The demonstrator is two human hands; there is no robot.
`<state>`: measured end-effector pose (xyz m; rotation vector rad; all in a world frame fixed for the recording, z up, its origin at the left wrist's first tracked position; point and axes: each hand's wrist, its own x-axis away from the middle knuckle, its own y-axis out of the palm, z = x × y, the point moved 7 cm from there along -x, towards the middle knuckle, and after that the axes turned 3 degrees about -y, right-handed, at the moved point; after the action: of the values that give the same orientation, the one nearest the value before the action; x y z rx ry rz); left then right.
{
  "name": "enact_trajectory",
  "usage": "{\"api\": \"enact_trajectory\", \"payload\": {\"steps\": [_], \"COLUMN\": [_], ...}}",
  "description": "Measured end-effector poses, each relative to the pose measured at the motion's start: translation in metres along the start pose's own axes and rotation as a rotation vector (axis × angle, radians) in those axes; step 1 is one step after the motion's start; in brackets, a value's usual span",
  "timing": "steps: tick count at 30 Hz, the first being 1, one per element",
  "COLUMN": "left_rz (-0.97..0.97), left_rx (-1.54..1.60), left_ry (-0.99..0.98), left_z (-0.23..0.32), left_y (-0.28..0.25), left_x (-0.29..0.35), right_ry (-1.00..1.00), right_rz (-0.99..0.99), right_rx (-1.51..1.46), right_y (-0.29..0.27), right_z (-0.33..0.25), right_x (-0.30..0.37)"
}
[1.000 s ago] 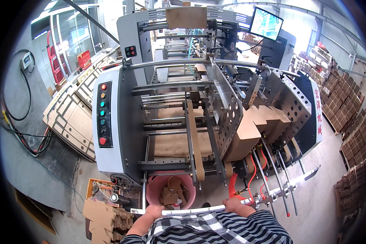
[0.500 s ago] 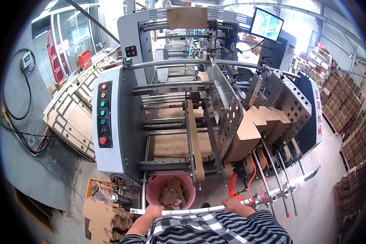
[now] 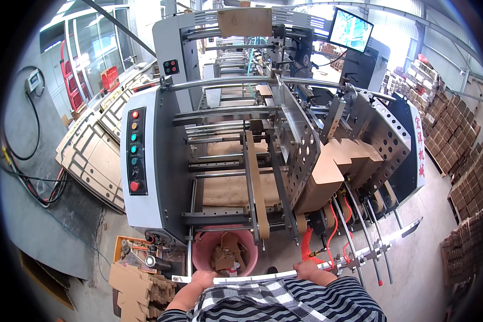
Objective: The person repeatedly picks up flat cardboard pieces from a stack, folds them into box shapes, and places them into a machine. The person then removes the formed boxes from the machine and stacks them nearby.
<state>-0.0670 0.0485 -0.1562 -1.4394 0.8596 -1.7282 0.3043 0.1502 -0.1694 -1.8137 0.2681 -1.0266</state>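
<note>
A long white metal bar (image 3: 255,278) runs across in front of my body, at the near end of a large folding machine (image 3: 166,161). My left hand (image 3: 203,279) is closed over the bar near its left end. Farther right, my right hand (image 3: 306,269) grips the same bar, beside an orange coiled air hose (image 3: 306,249). A stack of brown cardboard blanks (image 3: 327,180) stands tilted between perforated metal plates in the machine, beyond my right hand. Neither hand touches the cardboard. The undersides of both hands are hidden.
Under the machine stands a pink bin (image 3: 201,252) with cardboard scraps. A yellow tool box (image 3: 124,242) and stacked cut cardboard (image 3: 134,290) are at left. Metal rods (image 3: 359,236) project at right. A control panel (image 3: 136,150) with buttons faces me, and a screen (image 3: 351,30) hangs behind.
Both hands keep their places on the bar. The view has shifted very slightly, and a small cardboard piece far inside the machine looks differently placed.
</note>
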Motion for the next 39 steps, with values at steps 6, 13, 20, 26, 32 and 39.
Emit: {"api": "enact_trajectory", "payload": {"steps": [6,13,20,26,32,39], "left_rz": [-0.016,-0.032,-0.067,-0.078,-0.083,-0.076], "left_rx": [-0.021,-0.012,-0.016,-0.016,-0.008,-0.006], "left_ry": [-0.009,-0.023,-0.043,-0.038,-0.057,-0.046], "left_z": [-0.002,0.002,0.002,0.001,0.000,0.002], "left_y": [0.003,-0.008,-0.007,-0.006,-0.005,-0.007], "left_x": [-0.001,0.005,0.004,0.004,0.003,0.004], "right_ry": [-0.013,0.004,-0.054,-0.055,-0.053,-0.045], "right_rz": [0.009,-0.007,0.094,0.096,0.101,0.079], "right_rx": [-0.010,-0.016,0.009,0.016,0.013,0.013], "right_y": [0.003,0.000,-0.001,0.001,0.002,0.001], "right_z": [0.001,0.001,0.000,0.000,0.001,0.000], "right_x": [-0.002,-0.001,0.000,-0.001,0.000,0.000]}}
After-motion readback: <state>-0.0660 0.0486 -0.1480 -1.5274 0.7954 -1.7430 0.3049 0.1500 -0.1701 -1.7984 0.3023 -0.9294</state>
